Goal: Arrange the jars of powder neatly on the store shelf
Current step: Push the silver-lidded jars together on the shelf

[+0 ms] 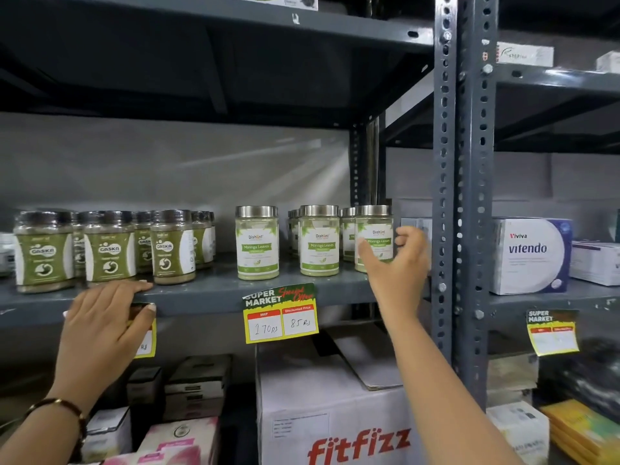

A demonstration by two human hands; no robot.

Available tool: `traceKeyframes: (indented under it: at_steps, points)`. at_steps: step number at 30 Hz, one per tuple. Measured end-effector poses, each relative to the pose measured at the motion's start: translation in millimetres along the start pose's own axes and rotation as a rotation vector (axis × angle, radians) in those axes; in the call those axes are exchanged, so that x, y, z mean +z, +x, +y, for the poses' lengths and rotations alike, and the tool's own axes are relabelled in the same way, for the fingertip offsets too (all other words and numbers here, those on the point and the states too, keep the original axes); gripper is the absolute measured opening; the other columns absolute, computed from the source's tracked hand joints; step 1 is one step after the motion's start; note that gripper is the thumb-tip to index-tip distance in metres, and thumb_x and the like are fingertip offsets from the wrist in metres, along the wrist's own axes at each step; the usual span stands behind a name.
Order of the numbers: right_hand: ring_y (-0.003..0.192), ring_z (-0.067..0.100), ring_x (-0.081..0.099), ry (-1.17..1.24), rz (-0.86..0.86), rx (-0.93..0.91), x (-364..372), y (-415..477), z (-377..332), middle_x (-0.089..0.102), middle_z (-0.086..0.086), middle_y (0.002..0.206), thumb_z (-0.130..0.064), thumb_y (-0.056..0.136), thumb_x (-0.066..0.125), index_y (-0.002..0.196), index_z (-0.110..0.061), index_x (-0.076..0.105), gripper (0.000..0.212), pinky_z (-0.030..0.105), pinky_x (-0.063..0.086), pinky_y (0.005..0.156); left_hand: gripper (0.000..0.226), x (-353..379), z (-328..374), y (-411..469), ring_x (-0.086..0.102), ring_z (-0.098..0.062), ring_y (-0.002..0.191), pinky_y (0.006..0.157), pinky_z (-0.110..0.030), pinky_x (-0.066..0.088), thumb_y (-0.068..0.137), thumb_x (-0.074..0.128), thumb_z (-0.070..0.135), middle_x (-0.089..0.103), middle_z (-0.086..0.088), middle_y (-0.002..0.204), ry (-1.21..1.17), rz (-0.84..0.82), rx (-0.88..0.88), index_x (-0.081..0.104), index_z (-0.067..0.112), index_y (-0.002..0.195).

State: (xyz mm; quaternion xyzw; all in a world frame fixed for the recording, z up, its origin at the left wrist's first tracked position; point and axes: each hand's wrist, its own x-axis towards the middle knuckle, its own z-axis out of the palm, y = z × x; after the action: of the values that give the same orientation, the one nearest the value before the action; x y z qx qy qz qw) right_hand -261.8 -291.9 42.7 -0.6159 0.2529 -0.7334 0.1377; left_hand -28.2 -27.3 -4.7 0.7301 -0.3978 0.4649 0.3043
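Head view looks at a grey slotted-steel store shelf (208,290) carrying two groups of jars. Toward its left end stand the dark-capped clear plastic jars of olive-green powder with green "Gaska" labels (109,250), several across the front edge and more behind them. Toward the right end stand the steel-lidded clear glass jars of pale green powder with white "Moringa Leaves" labels (319,241): one apart near the middle of the shelf (257,242), one further right, and a third jar at the right end (373,236) beside the shelf's upright post (469,196), with more lids showing in the row behind.

Right hand (397,260) is raised in front of that right-end jar, its grip wide, thumb and fingers spread and holding nothing; whether a finger touches the glass cannot be told. Left hand (107,317) lies flat over the front edge of the shelf just below the Gaska jars, fingers together, grasping nothing, covering part of a yellow price tag (146,344). A second yellow "Super Market" price tag (281,313) hangs from the front edge below the Moringa jars. A white "fitfizz" carton (335,427) sits on the level beneath.
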Motion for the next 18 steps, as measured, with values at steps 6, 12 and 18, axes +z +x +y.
traceKeyframes:
  at_steps: [6, 12, 18]
  points:
    - [0.102, 0.025, 0.058, -0.217, -0.446, 0.059, 33.3, -17.2, -23.8, 0.064, 0.005, 0.104, -0.065, 0.066, 0.067, 0.106, -0.01, 0.055, 0.069, 0.04, 0.05, 0.083, 0.04, 1.0, -2.9, -0.4, 0.051, -0.032, 0.086, 0.079, -0.046, 0.032, 0.08, 0.038, 0.035, 0.059, -0.01, 0.089, -0.006, -0.018, -0.007, 0.06, 0.006, 0.098]
    - [0.098, 0.028, 0.057, -0.411, -0.425, 0.065, 44.6, -20.7, -25.6, 0.066, 0.004, 0.095, -0.058, 0.068, 0.069, 0.093, -0.013, 0.057, 0.054, 0.04, 0.041, 0.081, 0.039, 4.2, -4.4, 0.2, 0.051, -0.032, 0.085, 0.08, -0.047, 0.033, 0.079, 0.039, 0.035, 0.059, -0.008, 0.088, -0.013, 0.001, 0.006, 0.059, 0.007, 0.097]
    - [0.088, 0.027, 0.061, -0.352, -0.361, 0.037, 43.0, -22.6, -20.3, 0.067, 0.006, 0.089, -0.056, 0.064, 0.073, 0.09, -0.009, 0.055, 0.056, 0.041, 0.051, 0.076, 0.038, 4.1, -4.2, -0.7, 0.051, -0.032, 0.086, 0.08, -0.046, 0.033, 0.08, 0.039, 0.034, 0.059, -0.009, 0.087, -0.011, 0.019, 0.013, 0.059, 0.007, 0.096]
